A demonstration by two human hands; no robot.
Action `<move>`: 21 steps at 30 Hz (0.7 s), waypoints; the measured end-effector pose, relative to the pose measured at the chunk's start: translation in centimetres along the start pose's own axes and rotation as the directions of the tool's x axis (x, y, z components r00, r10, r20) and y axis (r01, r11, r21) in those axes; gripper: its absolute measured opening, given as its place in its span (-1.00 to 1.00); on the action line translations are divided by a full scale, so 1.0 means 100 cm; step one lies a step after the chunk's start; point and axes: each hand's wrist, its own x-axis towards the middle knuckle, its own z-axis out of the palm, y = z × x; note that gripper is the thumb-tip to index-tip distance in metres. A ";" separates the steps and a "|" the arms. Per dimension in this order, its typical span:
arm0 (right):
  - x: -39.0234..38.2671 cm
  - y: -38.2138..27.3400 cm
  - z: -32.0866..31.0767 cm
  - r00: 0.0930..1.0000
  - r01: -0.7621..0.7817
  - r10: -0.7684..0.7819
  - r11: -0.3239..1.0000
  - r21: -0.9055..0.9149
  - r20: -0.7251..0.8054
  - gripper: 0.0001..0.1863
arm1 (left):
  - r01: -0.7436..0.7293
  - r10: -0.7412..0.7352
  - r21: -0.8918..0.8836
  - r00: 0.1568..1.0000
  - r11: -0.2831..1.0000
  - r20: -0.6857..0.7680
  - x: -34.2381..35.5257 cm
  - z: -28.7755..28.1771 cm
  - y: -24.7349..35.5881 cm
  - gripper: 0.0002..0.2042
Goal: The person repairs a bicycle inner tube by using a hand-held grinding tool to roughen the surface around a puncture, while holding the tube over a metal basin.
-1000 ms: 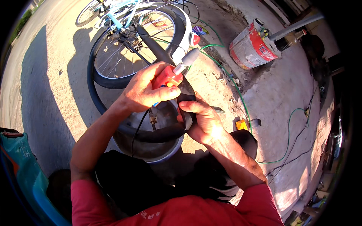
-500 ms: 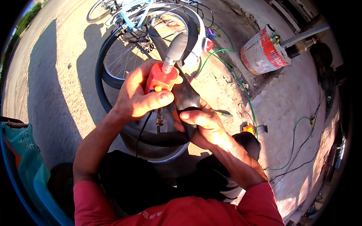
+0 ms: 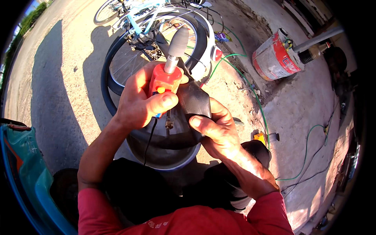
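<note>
My left hand [image 3: 139, 96] is closed round a small red power grinder [image 3: 166, 78], the thumb lying near its yellow button. A grey tapered grinding bit [image 3: 179, 42] points up and away from the tool's top. My right hand [image 3: 219, 129] grips a black bicycle inner tube [image 3: 194, 100], thumb on top, with a flattened stretch of rubber showing just beside the grinder. The bit stands apart from that stretch. Lower down, the tube loops over a basin [image 3: 176, 159], and a brass valve fitting [image 3: 169, 124] hangs above it. A black cord [image 3: 149, 141] runs down from the grinder.
Beyond my hands a light-blue bicycle [image 3: 135, 24] lies with its wheel [image 3: 113, 72] toward me. A red and white bucket [image 3: 276, 58] stands at the right, and a green hose [image 3: 256, 96] crosses the ground. A teal plastic body panel [image 3: 25, 164] is at my left.
The grinder has shifted slightly left and its bit spins or tilts a little differently. The flattened tube section has turned to show more of its face. The whole view has moved slightly.
</note>
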 end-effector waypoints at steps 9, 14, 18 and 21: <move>0.018 -0.017 -0.007 0.983 0.176 -0.179 0.980 -0.090 -0.033 -0.65 | 0.035 0.035 0.508 0.991 0.861 -0.126 -0.034 0.001 0.055 -0.37; 0.021 -0.020 -0.008 0.965 0.248 -0.261 0.931 -0.267 -0.017 -0.66 | -0.058 0.107 0.711 0.994 0.701 -0.024 -0.044 0.010 0.072 -0.24; 0.021 -0.021 -0.009 0.971 0.233 -0.238 0.911 -0.341 0.027 -0.64 | -0.112 0.185 0.772 0.983 0.625 -0.007 -0.042 0.012 0.065 -0.30; 0.019 -0.024 -0.008 0.974 0.214 -0.226 0.910 -0.354 0.009 -0.64 | -0.109 0.184 0.801 0.983 0.589 -0.001 -0.038 0.017 0.064 -0.32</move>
